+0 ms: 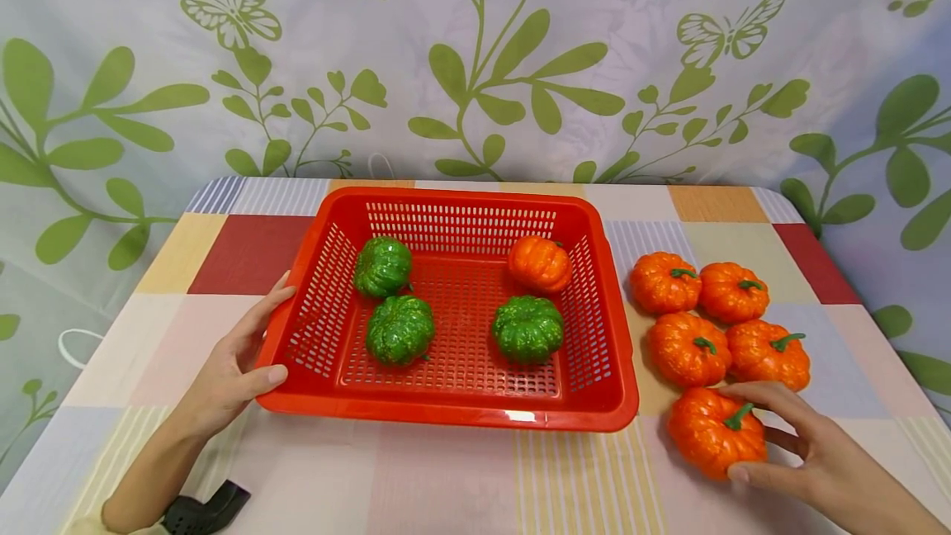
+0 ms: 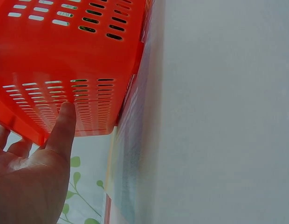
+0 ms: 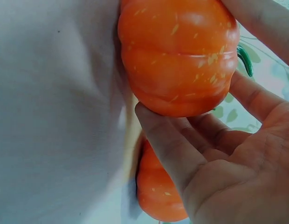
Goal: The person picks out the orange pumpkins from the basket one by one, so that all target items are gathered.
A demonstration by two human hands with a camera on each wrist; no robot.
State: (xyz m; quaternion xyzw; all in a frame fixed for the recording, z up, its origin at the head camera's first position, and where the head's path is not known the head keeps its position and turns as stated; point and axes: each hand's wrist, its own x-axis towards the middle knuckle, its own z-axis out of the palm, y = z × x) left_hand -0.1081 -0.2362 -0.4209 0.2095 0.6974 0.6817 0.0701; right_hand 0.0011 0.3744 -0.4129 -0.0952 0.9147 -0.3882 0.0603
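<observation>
A red plastic basket (image 1: 461,415) with slotted walls stands mid-table. Inside it are three green pumpkins (image 1: 399,329) and one orange pumpkin (image 1: 540,263). My left hand (image 1: 234,362) holds the basket's left side near the front corner, thumb at the rim; in the left wrist view a finger (image 2: 65,123) touches the slotted outer wall. To the right of the basket, my right hand (image 1: 810,452) grips an orange pumpkin (image 1: 715,433) with a green stem, thumb and fingers on opposite sides. The right wrist view shows this pumpkin (image 3: 179,56) close up, near the tabletop.
Several more orange pumpkins (image 1: 687,349) sit grouped just beyond the held one, right of the basket. A patchwork cloth (image 1: 446,477) covers the table. Behind hangs a leaf-patterned curtain (image 1: 312,15). A black strap piece (image 1: 208,510) is by my left wrist.
</observation>
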